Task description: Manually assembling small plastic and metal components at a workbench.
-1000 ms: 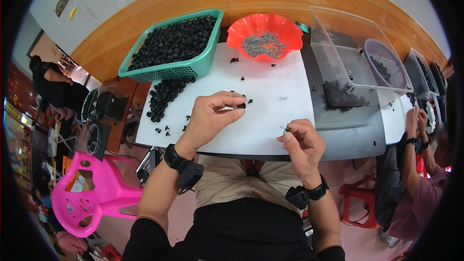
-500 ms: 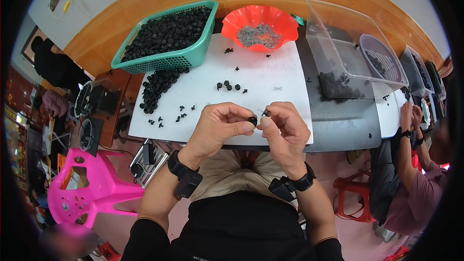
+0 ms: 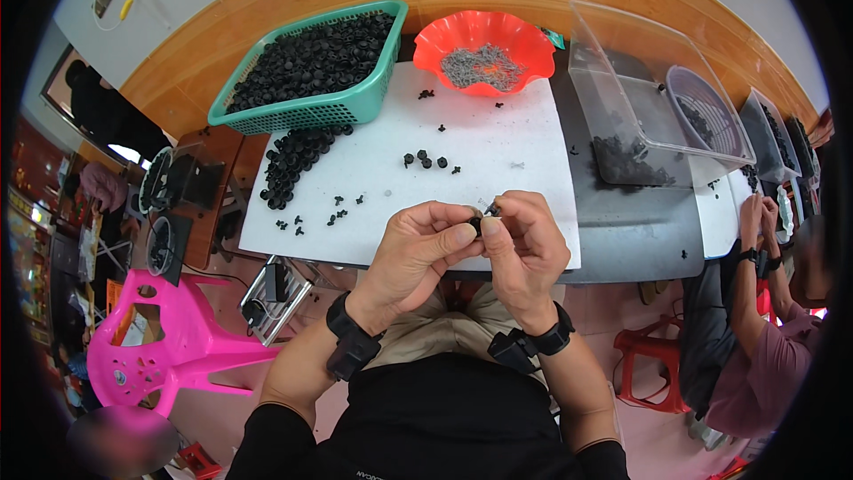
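Note:
My left hand [image 3: 416, 244] pinches a small round black cap [image 3: 475, 226] between thumb and fingers above the white board's front edge. Close beside it, my right hand [image 3: 528, 247] is closed on a small black part [image 3: 492, 211] with a thin translucent grey piece near it; their exact shape is partly hidden by the fingertips. The two hands nearly touch at the cap. On the white board [image 3: 480, 147] beyond them stand several black caps [image 3: 425, 161]. Small black branched pieces [image 3: 336, 216] lie scattered to the left, near a pile of black caps [image 3: 298, 156].
A green basket [image 3: 355, 107] heaped with black caps stands at the back left, beside a red scalloped bowl [image 3: 533, 58] of grey pieces. A clear plastic bin [image 3: 662, 138] sits to the right. A person [image 3: 764, 338] works at far right; a pink chair [image 3: 169, 356] stands left.
My left hand has moved slightly right, bringing the cap up against the right hand's fingertips. The whole view has shifted slightly.

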Motion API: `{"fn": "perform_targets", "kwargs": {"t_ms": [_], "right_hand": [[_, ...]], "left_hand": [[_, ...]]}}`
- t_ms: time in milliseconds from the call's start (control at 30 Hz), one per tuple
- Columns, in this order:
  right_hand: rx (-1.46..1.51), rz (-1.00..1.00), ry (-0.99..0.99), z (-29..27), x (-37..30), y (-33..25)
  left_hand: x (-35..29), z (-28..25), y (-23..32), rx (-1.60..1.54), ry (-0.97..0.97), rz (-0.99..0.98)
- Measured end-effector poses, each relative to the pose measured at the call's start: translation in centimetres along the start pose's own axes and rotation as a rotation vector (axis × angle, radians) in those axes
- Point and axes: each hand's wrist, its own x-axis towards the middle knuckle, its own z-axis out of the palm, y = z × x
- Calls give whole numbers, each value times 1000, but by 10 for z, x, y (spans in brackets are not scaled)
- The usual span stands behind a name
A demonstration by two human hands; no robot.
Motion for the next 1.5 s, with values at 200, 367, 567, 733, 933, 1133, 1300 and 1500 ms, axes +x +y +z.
{"fn": "perform_targets", "kwargs": {"t_ms": [200, 367, 567, 733, 933, 1133, 1300, 1500], "right_hand": [[-24, -31, 30, 1, -2, 3], [-37, 48, 17, -1, -4, 1], [-87, 23, -104, -9, -2, -9], [-181, -82, -206, -15, 5, -14], [-226, -112, -252, -14, 7, -20], [-285, -110, -283, -15, 7, -21], [-318, -103, -301, -17, 6, -22], [-339, -69, -328, -20, 6, -26]], "left_hand": [[-3, -2, -8, -71, -7, 4], [-4, -3, -8, -100, 4, -19], [-4, -11, -7, -111, 3, 1], [-6, -11, -6, -108, 9, 12], [-7, -10, -6, -103, 2, 26], [-8, -9, -6, -93, 10, 26], [-9, -12, -7, -62, 25, 24], [-10, -11, -9, -33, 28, 31]]}}
